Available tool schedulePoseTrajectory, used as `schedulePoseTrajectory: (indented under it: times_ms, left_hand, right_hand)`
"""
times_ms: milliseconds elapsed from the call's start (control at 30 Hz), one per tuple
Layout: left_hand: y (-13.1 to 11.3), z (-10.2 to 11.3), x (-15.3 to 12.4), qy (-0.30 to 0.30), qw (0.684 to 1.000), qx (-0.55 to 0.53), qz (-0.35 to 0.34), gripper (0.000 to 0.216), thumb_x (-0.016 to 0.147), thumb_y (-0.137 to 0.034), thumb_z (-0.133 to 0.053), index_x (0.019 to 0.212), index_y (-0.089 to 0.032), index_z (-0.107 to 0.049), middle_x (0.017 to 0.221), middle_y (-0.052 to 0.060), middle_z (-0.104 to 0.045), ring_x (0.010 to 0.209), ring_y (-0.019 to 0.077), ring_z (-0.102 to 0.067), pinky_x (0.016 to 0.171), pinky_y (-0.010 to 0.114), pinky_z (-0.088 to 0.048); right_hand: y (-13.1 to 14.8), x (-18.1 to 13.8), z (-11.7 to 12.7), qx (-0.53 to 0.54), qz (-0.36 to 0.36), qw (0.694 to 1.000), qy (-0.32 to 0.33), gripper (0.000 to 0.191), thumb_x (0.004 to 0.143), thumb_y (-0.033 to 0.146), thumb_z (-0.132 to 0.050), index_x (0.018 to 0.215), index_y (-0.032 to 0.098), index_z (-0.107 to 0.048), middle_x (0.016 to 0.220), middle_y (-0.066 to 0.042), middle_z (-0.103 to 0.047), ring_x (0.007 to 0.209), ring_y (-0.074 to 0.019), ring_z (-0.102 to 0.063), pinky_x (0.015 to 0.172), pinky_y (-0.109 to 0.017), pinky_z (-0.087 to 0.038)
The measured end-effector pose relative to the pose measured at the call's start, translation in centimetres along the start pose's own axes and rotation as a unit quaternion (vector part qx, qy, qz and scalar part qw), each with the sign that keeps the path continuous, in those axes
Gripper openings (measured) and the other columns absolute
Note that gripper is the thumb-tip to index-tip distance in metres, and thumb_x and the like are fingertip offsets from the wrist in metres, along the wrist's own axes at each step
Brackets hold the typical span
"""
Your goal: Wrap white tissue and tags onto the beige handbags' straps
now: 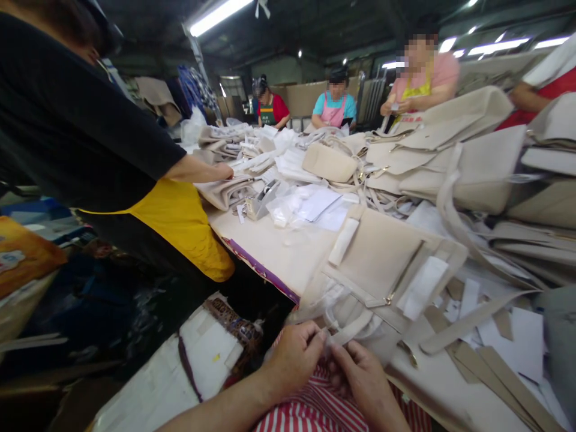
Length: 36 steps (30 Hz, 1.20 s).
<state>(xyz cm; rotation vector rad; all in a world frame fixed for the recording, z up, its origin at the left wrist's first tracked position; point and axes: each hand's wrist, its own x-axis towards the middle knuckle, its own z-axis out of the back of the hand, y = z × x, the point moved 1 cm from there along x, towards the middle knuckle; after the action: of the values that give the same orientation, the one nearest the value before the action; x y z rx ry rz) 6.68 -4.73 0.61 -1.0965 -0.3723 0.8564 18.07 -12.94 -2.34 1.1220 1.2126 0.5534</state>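
A beige bag (373,252) lies flat on the table edge in front of me, with a zipper across it and white wrapping on its parts. Its beige strap (353,329), partly in thin clear plastic, reaches down to my fingers. My left hand (294,351) is closed in a pinch at the strap's end. Close beside it, my right hand (362,378) pinches the same end between thumb and fingers. The exact spot they grip is small and partly hidden by the fingertips. Both hands are above a red-and-white striped cloth (310,402) on my lap.
Stacked beige bags (477,162) rise at the right. Paper and beige strips (504,366) are scattered near the right edge. White papers (319,204) and a tape dispenser (263,201) lie mid-table. A co-worker in a yellow apron (189,228) stands left; several others work across the table.
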Motion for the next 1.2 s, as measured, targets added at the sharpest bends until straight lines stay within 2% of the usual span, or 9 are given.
schedulePoseTrajectory:
  times_ms: [133, 233, 333, 433, 533, 767, 1033, 1133, 1200]
  left_hand:
    - [-0.9, -1.6, 1.7, 0.001, 0.999, 0.044, -0.026, 0.03, 0.085, -0.033, -0.041, 0.063, -0.016, -0.054, 0.057, -0.002, -0.054, 0.057, 0.0113, -0.047, 0.053, 0.021, -0.032]
    - [-1.8, -1.9, 2.4, -0.006, 0.996, 0.083, -0.02, 0.031, 0.084, -0.033, -0.041, 0.061, -0.016, -0.053, 0.054, -0.002, -0.052, 0.057, 0.012, -0.047, 0.051, 0.021, -0.03]
    - [-2.8, -1.8, 2.7, -0.009, 0.996, 0.089, -0.012, 0.03, 0.082, -0.033, -0.041, 0.059, -0.017, -0.052, 0.053, -0.002, -0.052, 0.056, 0.0124, -0.048, 0.051, 0.021, -0.031]
    - [-3.1, -1.8, 3.2, -0.002, 0.998, 0.065, 0.016, 0.027, 0.079, -0.033, -0.042, 0.06, -0.017, -0.053, 0.052, -0.002, -0.052, 0.055, 0.013, -0.049, 0.05, 0.021, -0.032]
    - [-2.4, -2.1, 3.9, 0.009, 0.997, 0.038, 0.061, 0.025, 0.075, -0.035, -0.044, 0.061, -0.018, -0.055, 0.051, -0.003, -0.052, 0.052, 0.0135, -0.05, 0.048, 0.022, -0.033]
    - [-2.3, -2.8, 4.4, 0.022, 0.997, 0.018, 0.071, 0.023, 0.075, -0.033, -0.045, 0.062, -0.017, -0.056, 0.049, -0.004, -0.049, 0.048, 0.0118, -0.048, 0.044, 0.021, -0.033]
    - [-4.0, -3.3, 3.5, 0.038, 0.997, -0.034, 0.06, 0.027, 0.076, -0.038, -0.046, 0.059, -0.017, -0.052, 0.047, -0.003, -0.049, 0.051, 0.0125, -0.05, 0.047, 0.021, -0.036]
    - [-3.4, -2.9, 3.6, 0.066, 0.989, -0.082, 0.101, 0.028, 0.074, -0.042, -0.048, 0.062, -0.017, -0.051, 0.048, -0.004, -0.05, 0.046, 0.0117, -0.049, 0.045, 0.021, -0.036]
    - [-2.8, -2.2, 3.4, 0.112, 0.977, -0.12, 0.134, 0.029, 0.073, -0.045, -0.05, 0.067, -0.016, -0.054, 0.053, -0.003, -0.055, 0.048, 0.0127, -0.052, 0.047, 0.022, -0.039]
  right_hand:
    - [0.7, -1.0, 3.7, -0.157, 0.075, 0.984, -0.038, 0.038, 0.079, 0.054, -0.046, 0.067, 0.019, -0.059, 0.059, 0.001, -0.06, 0.055, -0.0137, -0.054, 0.052, -0.023, -0.042]
    - [1.5, -1.5, 6.0, -0.244, 0.111, 0.954, -0.134, 0.037, 0.079, 0.052, -0.044, 0.09, 0.022, -0.063, 0.08, -0.002, -0.068, 0.073, -0.0179, -0.061, 0.065, -0.025, -0.047]
    - [2.1, -1.5, 6.7, -0.302, 0.169, 0.917, -0.197, 0.037, 0.081, 0.046, -0.044, 0.106, 0.023, -0.058, 0.096, -0.004, -0.067, 0.086, -0.0198, -0.062, 0.076, -0.029, -0.047]
    - [2.6, -1.1, 6.1, -0.352, 0.254, 0.887, -0.156, 0.031, 0.084, 0.035, -0.041, 0.108, 0.024, -0.057, 0.101, -0.005, -0.063, 0.09, -0.0193, -0.06, 0.083, -0.032, -0.045]
    - [2.8, -1.0, 5.4, -0.356, 0.285, 0.882, -0.121, 0.028, 0.086, 0.03, -0.038, 0.107, 0.024, -0.056, 0.097, -0.005, -0.063, 0.086, -0.0182, -0.06, 0.08, -0.032, -0.046]
    - [3.4, -1.6, 4.9, -0.291, 0.214, 0.923, -0.132, 0.028, 0.083, 0.043, -0.047, 0.1, 0.023, -0.056, 0.085, -0.002, -0.066, 0.077, -0.0173, -0.061, 0.07, -0.027, -0.045]
    - [4.0, -1.3, 4.4, -0.273, 0.17, 0.944, -0.078, 0.021, 0.085, 0.036, -0.04, 0.083, 0.023, -0.056, 0.079, 0.0, -0.068, 0.074, -0.0169, -0.062, 0.067, -0.026, -0.042]
    - [3.9, -0.9, 5.0, -0.293, 0.172, 0.938, -0.064, 0.023, 0.087, 0.036, -0.038, 0.081, 0.024, -0.057, 0.075, 0.001, -0.067, 0.071, -0.016, -0.062, 0.065, -0.025, -0.042]
    - [4.0, -0.4, 5.5, -0.36, 0.173, 0.913, -0.079, 0.023, 0.088, 0.033, -0.036, 0.081, 0.024, -0.056, 0.074, 0.0, -0.067, 0.07, -0.017, -0.062, 0.064, -0.026, -0.041]
